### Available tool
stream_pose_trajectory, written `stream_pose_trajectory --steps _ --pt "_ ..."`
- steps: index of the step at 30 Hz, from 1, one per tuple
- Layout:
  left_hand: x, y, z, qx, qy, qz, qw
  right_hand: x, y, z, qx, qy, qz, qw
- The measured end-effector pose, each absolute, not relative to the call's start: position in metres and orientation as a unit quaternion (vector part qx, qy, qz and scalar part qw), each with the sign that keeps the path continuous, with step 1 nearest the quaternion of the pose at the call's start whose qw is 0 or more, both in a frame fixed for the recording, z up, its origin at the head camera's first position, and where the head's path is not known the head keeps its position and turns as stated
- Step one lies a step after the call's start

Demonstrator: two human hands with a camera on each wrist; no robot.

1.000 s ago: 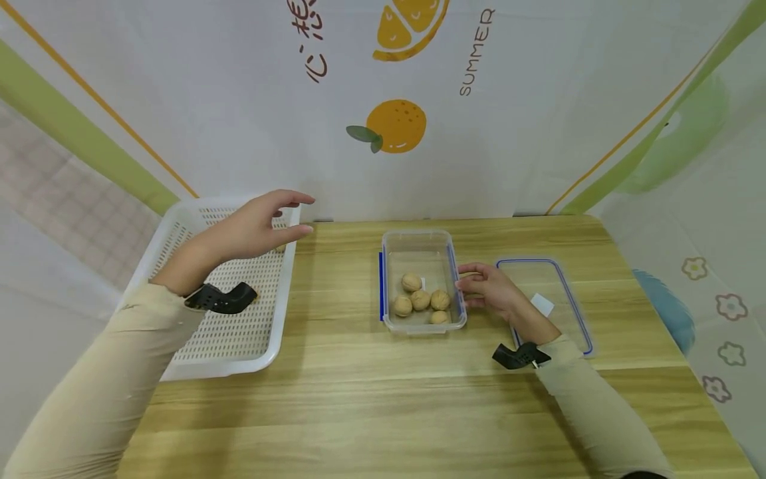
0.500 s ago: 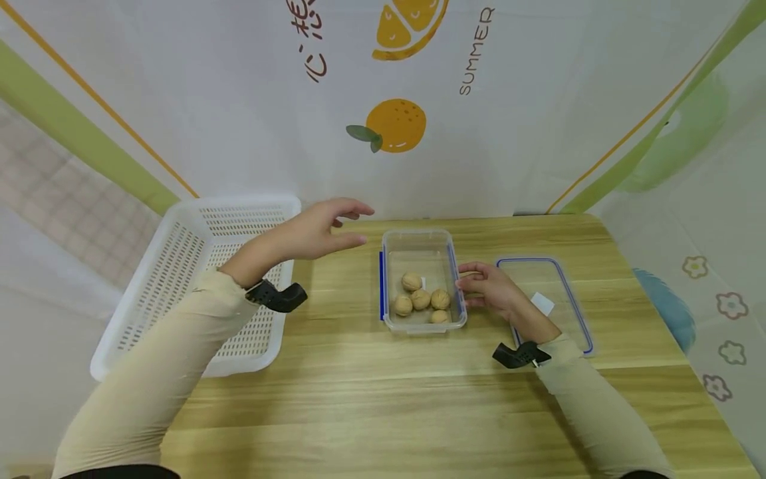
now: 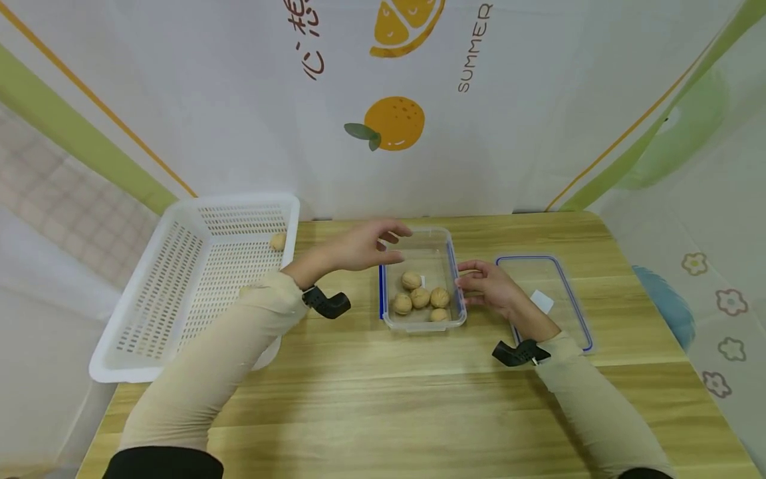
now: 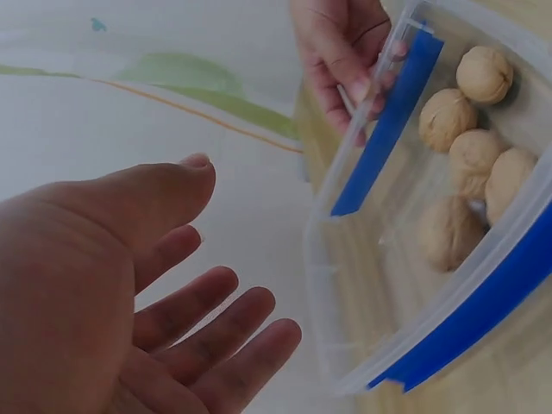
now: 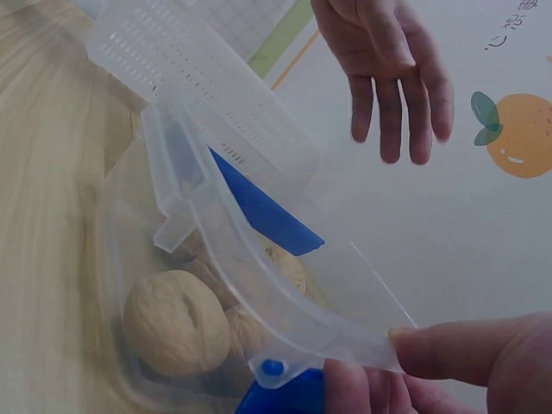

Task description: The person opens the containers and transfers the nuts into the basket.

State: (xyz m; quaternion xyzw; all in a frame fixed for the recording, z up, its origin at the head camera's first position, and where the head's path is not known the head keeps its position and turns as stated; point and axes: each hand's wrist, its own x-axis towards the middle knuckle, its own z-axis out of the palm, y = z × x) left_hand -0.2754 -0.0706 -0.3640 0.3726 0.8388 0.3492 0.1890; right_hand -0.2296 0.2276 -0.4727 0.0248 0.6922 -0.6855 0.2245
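Note:
A clear plastic container (image 3: 450, 247) with blue side clips stands on the table, holding several walnuts (image 3: 420, 297) toward its near end. My right hand (image 3: 489, 287) holds its right side; in the right wrist view the thumb (image 5: 448, 349) lies on the rim and the fingers are curled below, outside the wall. Over the container's far left corner is my left hand (image 3: 365, 246), its fingers loosely bent and apart. The left wrist view shows nothing in that hand (image 4: 164, 285), which is clear of the container wall. Under the left forearm, part of the basket is hidden.
At the left stands a white perforated basket (image 3: 134, 293) with a walnut (image 3: 278, 241) near its right wall. A clear lid with a blue seal (image 3: 562, 283) lies right of the container, partly under the right wrist. A printed white curtain (image 3: 479, 159) hangs behind the table.
My left hand has moved rightward from above the basket to the container's far left corner, uncovering the basket's walnut. The right hand and the walnuts in the container stay put.

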Motion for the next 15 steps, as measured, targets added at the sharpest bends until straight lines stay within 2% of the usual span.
stream_pose_trajectory --steps 15 --pt "-0.287 -0.039 -0.400 0.365 0.838 0.331 0.232 -0.230 0.227 -0.472 0.029 0.691 -0.686 0.227"
